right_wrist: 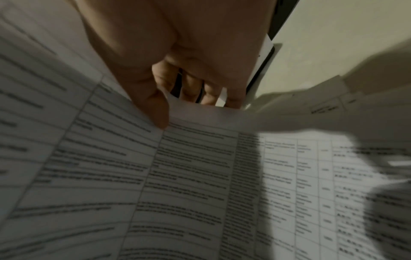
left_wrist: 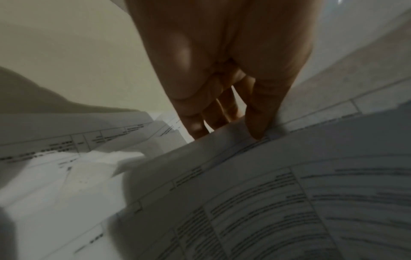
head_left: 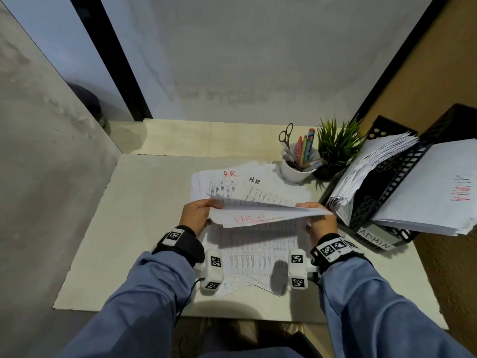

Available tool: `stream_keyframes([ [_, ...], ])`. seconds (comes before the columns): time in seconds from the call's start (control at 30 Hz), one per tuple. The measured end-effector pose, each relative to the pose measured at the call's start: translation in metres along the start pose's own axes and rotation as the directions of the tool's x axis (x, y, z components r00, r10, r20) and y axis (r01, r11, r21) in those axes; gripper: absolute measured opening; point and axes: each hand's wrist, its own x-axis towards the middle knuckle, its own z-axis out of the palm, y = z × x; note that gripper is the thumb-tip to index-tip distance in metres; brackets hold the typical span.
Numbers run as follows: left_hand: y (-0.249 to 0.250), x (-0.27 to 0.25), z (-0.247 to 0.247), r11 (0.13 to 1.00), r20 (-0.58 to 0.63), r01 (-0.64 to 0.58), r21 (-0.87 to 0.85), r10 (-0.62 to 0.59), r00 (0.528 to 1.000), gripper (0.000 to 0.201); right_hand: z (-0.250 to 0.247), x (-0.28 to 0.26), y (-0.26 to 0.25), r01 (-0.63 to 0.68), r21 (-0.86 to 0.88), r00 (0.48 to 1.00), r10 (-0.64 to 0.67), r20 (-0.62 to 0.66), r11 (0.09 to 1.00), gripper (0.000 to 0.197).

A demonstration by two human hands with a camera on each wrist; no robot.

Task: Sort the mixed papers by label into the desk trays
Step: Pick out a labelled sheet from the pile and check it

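A small stack of printed sheets hangs above the desk, held at both ends; red writing shows on its underside. My left hand pinches its left edge, thumb on the near face and fingers behind the sheets. My right hand pinches the right edge the same way on the sheets. More printed papers lie flat below, and two sheets marked "H.R" lie farther back. A black tray labelled ADMIN stands at the right, with full black trays stacked above it.
A white cup with scissors and pens stands behind the papers, next to a small green plant. A sheet marked in red lies on the top right tray. Grey partition walls close the desk on the left and back.
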Motion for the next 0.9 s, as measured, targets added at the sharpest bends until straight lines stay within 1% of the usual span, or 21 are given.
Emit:
stream_keyframes([
  [0.03, -0.001, 0.001, 0.0, 1.0, 0.011, -0.003, 0.003, 0.003, 1.0, 0.041, 0.0, -0.001, 0.001, 0.022, -0.019, 0.999, -0.022, 0.029, 1.0, 0.041],
  [0.1, 0.0, 0.0, 0.002, 1.0, 0.068, -0.007, 0.019, 0.006, 0.998, 0.054, 0.001, -0.003, -0.002, 0.042, -0.074, 0.997, -0.037, 0.061, 0.996, 0.025],
  [0.13, 0.001, -0.003, 0.004, 1.0, 0.091, -0.002, 0.026, 0.0, 0.996, 0.057, 0.002, -0.004, -0.003, 0.022, -0.077, 0.998, -0.018, 0.061, 0.997, 0.02],
  [0.17, 0.001, -0.004, 0.006, 1.0, 0.101, -0.001, 0.023, -0.002, 0.995, 0.059, 0.005, -0.006, -0.006, 0.006, -0.071, 0.998, -0.001, 0.069, 0.997, 0.023],
  [0.23, -0.002, -0.004, 0.009, 1.0, 0.088, 0.017, 0.015, -0.018, 0.996, 0.05, 0.01, -0.01, -0.009, -0.014, -0.058, 0.996, 0.019, 0.089, 0.998, 0.025],
  [0.27, -0.002, -0.005, 0.011, 1.0, 0.08, 0.027, -0.001, -0.026, 0.996, 0.036, 0.012, -0.017, -0.014, -0.025, -0.049, 0.995, 0.029, 0.1, 0.998, 0.025],
  [0.3, -0.001, -0.006, 0.013, 0.998, 0.105, 0.032, -0.047, -0.027, 0.994, 0.019, 0.015, -0.025, -0.02, -0.036, -0.013, 0.992, 0.038, 0.122, 0.999, 0.024],
  [0.33, -0.001, -0.008, 0.015, 0.996, 0.117, 0.047, -0.071, -0.039, 0.992, 0.03, 0.018, -0.033, -0.026, -0.047, 0.046, 0.988, 0.04, 0.149, 0.998, 0.021],
  [0.4, 0.007, -0.017, 0.02, 0.997, 0.097, 0.056, -0.061, -0.05, 0.994, 0.079, 0.02, -0.044, -0.039, -0.028, 0.156, 0.986, 0.001, 0.169, 0.987, 0.017],
  [0.43, 0.015, -0.022, 0.024, 0.998, 0.084, 0.004, -0.067, 0.001, 0.997, 0.096, 0.022, -0.045, -0.046, 0.0, 0.18, 0.987, -0.029, 0.158, 0.984, 0.016],
  [0.5, 0.032, -0.031, 0.03, 0.986, 0.126, -0.13, -0.103, 0.143, 0.982, 0.113, 0.023, -0.044, -0.059, 0.089, 0.158, 0.985, -0.11, 0.13, 0.983, 0.015],
  [0.53, 0.039, -0.032, 0.031, 0.978, 0.136, -0.191, -0.082, 0.201, 0.97, 0.111, 0.024, -0.044, -0.066, 0.146, 0.135, 0.979, -0.163, 0.122, 0.98, 0.016],
  [0.57, 0.047, -0.037, 0.033, 0.963, 0.132, -0.267, -0.036, 0.27, 0.954, 0.099, 0.025, -0.045, -0.072, 0.208, 0.122, 0.969, -0.222, 0.109, 0.97, 0.017],
  [0.63, 0.06, -0.044, 0.039, 0.904, 0.08, -0.418, 0.095, 0.411, 0.908, 0.051, 0.029, -0.051, -0.084, 0.34, 0.14, 0.933, -0.353, 0.077, 0.93, 0.024],
  [0.67, 0.066, -0.048, 0.042, 0.866, 0.06, -0.483, 0.131, 0.479, 0.876, 0.034, 0.03, -0.056, -0.088, 0.407, 0.164, 0.906, -0.42, 0.056, 0.899, 0.027],
  [0.7, 0.069, -0.051, 0.044, 0.835, 0.042, -0.532, 0.142, 0.532, 0.846, 0.026, 0.032, -0.064, -0.093, 0.466, 0.187, 0.875, -0.482, 0.044, 0.864, 0.031],
  [0.73, 0.07, -0.053, 0.045, 0.825, 0.025, -0.55, 0.13, 0.552, 0.833, 0.023, 0.032, -0.07, -0.094, 0.507, 0.207, 0.851, -0.524, 0.034, 0.837, 0.034],
  [0.77, 0.068, -0.054, 0.045, 0.834, -0.001, -0.539, 0.118, 0.542, 0.84, 0.022, 0.032, -0.077, -0.093, 0.525, 0.203, 0.84, -0.541, 0.028, 0.826, 0.035],
  [0.8, 0.064, -0.053, 0.046, 0.855, -0.016, -0.505, 0.119, 0.51, 0.86, 0.023, 0.032, -0.08, -0.087, 0.513, 0.176, 0.851, -0.525, 0.026, 0.84, 0.034],
  [0.83, 0.057, -0.051, 0.045, 0.875, -0.012, -0.457, 0.16, 0.465, 0.885, 0.027, 0.033, -0.082, -0.076, 0.464, 0.134, 0.88, -0.473, 0.043, 0.876, 0.032],
  [0.9, 0.035, -0.046, 0.043, 0.895, 0.072, -0.329, 0.302, 0.323, 0.944, 0.033, 0.036, -0.081, -0.046, 0.301, 0.031, 0.949, -0.303, 0.093, 0.953, 0.03],
])
